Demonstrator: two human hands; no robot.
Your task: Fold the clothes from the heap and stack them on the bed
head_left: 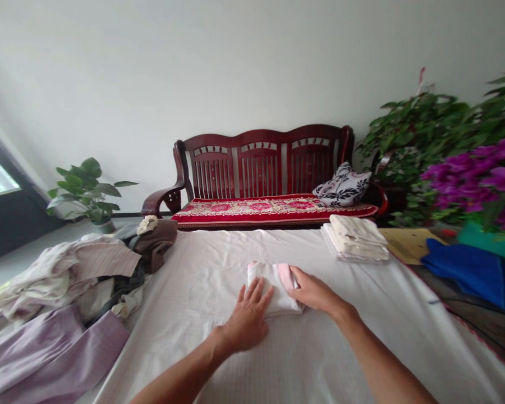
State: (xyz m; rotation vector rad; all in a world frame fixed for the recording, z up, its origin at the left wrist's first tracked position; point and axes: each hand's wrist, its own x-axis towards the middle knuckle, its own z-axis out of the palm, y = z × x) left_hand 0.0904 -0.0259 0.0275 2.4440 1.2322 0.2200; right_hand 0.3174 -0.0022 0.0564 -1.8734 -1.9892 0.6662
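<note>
A white piece of clothing with pink trim [278, 286] lies folded into a small bundle on the white sheet [185, 336] that covers the table. My left hand [250, 317] rests on its near left part, fingers spread flat. At the right edge of the bundle, my right hand [313, 289] grips the pink-trimmed side between thumb and fingers. What kind of clothing it is cannot be made out in its folded form. Beyond my right hand stands a stack of folded white clothes [356, 238].
To the left is a loose heap of clothes [59, 275], with a lilac garment [54, 353] in front. Blue cloth [467, 266] and purple flowers [483, 174] are at the right. Behind the table stands a wooden bench [261, 163] with a patterned cushion [345, 185].
</note>
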